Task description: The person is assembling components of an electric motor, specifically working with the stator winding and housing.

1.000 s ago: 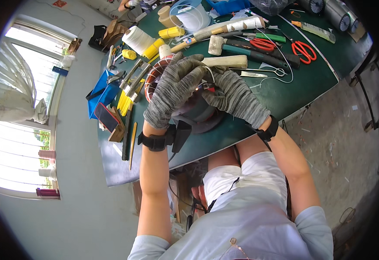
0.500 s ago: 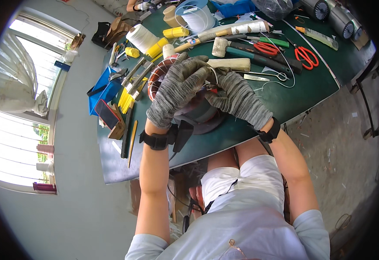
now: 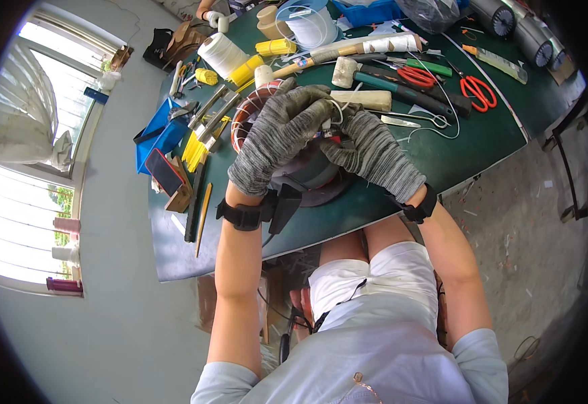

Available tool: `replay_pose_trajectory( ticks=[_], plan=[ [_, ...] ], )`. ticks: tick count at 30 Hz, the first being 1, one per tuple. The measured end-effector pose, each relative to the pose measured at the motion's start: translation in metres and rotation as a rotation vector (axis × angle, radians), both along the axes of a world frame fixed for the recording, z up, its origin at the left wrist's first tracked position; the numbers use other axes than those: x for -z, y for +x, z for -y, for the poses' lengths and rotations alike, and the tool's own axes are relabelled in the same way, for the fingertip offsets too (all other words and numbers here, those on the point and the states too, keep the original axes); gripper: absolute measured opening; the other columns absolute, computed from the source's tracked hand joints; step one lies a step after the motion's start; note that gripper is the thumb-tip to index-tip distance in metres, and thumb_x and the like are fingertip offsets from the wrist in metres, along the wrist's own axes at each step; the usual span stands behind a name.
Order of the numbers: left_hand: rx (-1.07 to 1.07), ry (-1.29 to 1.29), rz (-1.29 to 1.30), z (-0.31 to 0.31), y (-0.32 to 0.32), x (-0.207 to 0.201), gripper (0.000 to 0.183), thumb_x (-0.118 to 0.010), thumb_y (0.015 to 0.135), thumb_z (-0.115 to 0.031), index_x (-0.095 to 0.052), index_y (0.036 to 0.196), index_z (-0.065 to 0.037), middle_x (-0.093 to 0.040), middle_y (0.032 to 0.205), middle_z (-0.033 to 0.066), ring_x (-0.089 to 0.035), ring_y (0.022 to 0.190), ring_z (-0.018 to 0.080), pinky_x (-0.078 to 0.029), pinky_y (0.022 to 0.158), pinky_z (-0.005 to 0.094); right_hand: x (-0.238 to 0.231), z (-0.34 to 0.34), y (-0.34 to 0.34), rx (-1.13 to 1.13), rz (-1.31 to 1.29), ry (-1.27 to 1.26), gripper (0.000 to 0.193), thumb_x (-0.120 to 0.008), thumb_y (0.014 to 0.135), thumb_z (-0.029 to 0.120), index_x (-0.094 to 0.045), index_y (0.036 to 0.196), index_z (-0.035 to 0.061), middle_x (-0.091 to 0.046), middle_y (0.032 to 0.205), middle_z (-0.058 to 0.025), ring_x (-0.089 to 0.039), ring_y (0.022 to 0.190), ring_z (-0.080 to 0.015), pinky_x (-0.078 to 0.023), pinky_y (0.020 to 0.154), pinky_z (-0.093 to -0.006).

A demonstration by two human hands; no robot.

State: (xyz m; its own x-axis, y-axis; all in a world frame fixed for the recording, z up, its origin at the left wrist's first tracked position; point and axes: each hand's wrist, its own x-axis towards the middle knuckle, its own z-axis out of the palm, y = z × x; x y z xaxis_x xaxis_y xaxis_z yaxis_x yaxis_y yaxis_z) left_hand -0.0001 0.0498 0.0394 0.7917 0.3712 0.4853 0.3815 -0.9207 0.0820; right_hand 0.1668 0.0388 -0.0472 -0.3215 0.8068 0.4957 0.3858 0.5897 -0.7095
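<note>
On the near side of the table stands what looks like a motor stator [image 3: 317,176], a grey round body with a ring of reddish-brown winding [image 3: 243,120] laced in white. My left hand [image 3: 284,131], in a grey knit glove with dark fingertips, lies over the winding with its fingers bent inward; what its fingertips pinch is hidden. Facing it from the right, my right hand [image 3: 371,148], gloved alike, has its fingers closed at a thin loop of white cord [image 3: 337,108]. The fingertips of both hands nearly meet above the stator's opening. Dark straps circle both wrists.
Right of my hands lie a mallet [image 3: 344,73], red-handled scissors [image 3: 477,93] and a long hooked needle [image 3: 435,121]. White thread spools [image 3: 221,57], yellow bundles [image 3: 196,151], a blue tray [image 3: 162,138] and a propped phone [image 3: 164,172] are left and beyond. Another person's gloved hand [image 3: 214,18] shows far back.
The white cord loop between my fingertips has changed shape slightly; my hands have barely moved. At the back, the other person's gloved hand has come further into view.
</note>
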Motion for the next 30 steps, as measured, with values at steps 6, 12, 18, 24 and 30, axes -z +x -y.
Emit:
replay_pose_trajectory(
  ticks=[6, 12, 18, 24, 30],
  plan=[
    [-0.230, -0.685, 0.212, 0.008, 0.005, -0.005, 0.054, -0.068, 0.051, -0.003, -0.054, 0.103, -0.002, -0.055, 0.101, 0.0136, -0.055, 0.090, 0.0332, -0.044, 0.085, 0.0406, -0.003, -0.002, 0.002, -0.023, 0.132, -0.100, 0.045, -0.060, 0.073, 0.041, -0.057, 0.103, 0.0083, -0.059, 0.091, -0.0157, -0.055, 0.085, -0.0335, -0.045, 0.078, -0.0412],
    [-0.110, 0.215, 0.091, 0.010, 0.001, -0.004, 0.050, -0.067, 0.058, -0.003, -0.053, 0.106, -0.001, -0.056, 0.098, 0.0134, -0.057, 0.085, 0.0273, -0.047, 0.076, 0.0329, 0.001, -0.001, -0.001, 0.081, 0.132, 0.122, 0.043, -0.060, 0.074, 0.043, -0.059, 0.096, 0.0069, -0.059, 0.088, -0.0165, -0.055, 0.084, -0.0320, -0.043, 0.080, -0.0407],
    [-0.336, -0.776, 0.504, 0.012, 0.010, -0.005, 0.022, -0.050, 0.084, -0.011, -0.059, 0.101, -0.002, -0.060, 0.095, 0.0104, -0.057, 0.085, 0.0190, -0.045, 0.077, 0.0284, -0.011, 0.004, 0.000, 0.053, 0.150, 0.059, 0.043, -0.059, 0.075, 0.043, -0.059, 0.094, 0.0053, -0.057, 0.087, -0.0189, -0.055, 0.086, -0.0329, -0.043, 0.081, -0.0419],
    [-0.326, -0.803, 0.598, 0.014, 0.010, -0.004, 0.024, -0.048, 0.087, -0.017, -0.060, 0.099, -0.001, -0.061, 0.089, 0.0085, -0.056, 0.083, 0.0142, -0.044, 0.077, 0.0261, -0.022, 0.013, -0.012, 0.273, 0.396, 0.277, 0.048, -0.058, 0.073, 0.043, -0.057, 0.100, 0.0024, -0.060, 0.088, -0.0185, -0.056, 0.088, -0.0323, -0.043, 0.081, -0.0414],
    [-0.318, -0.782, 0.630, 0.012, 0.010, -0.001, 0.025, -0.049, 0.087, -0.020, -0.060, 0.098, 0.000, -0.061, 0.088, 0.0091, -0.056, 0.080, 0.0134, -0.045, 0.074, 0.0265, -0.027, 0.025, -0.002, 0.331, 0.413, 0.207, 0.043, -0.057, 0.075, 0.039, -0.057, 0.095, 0.0015, -0.060, 0.085, -0.0173, -0.056, 0.082, -0.0308, -0.044, 0.075, -0.0423]
  ],
)
